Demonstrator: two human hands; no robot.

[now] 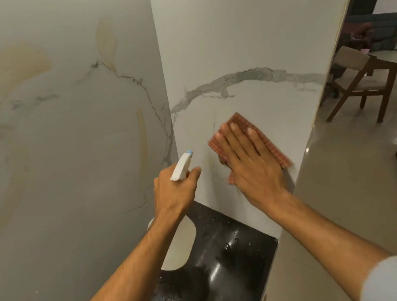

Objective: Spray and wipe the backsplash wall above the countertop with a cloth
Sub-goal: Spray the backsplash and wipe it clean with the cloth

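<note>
The backsplash wall (242, 45) is white marble with grey veins, rising above a glossy black countertop (221, 260). My right hand (248, 159) lies flat with fingers spread, pressing a red-and-white checked cloth (274, 146) against the wall low down, near its right edge. My left hand (172, 191) grips a white spray bottle (182, 166) with a blue nozzle that points up toward the wall, just left of the cloth. The bottle's body is hidden behind my hand and forearm.
A second marble wall (66, 141) meets the backsplash at a corner on the left. Water droplets dot the countertop. Past the backsplash's right edge lies a tiled floor with a wooden chair (359, 80) and a table.
</note>
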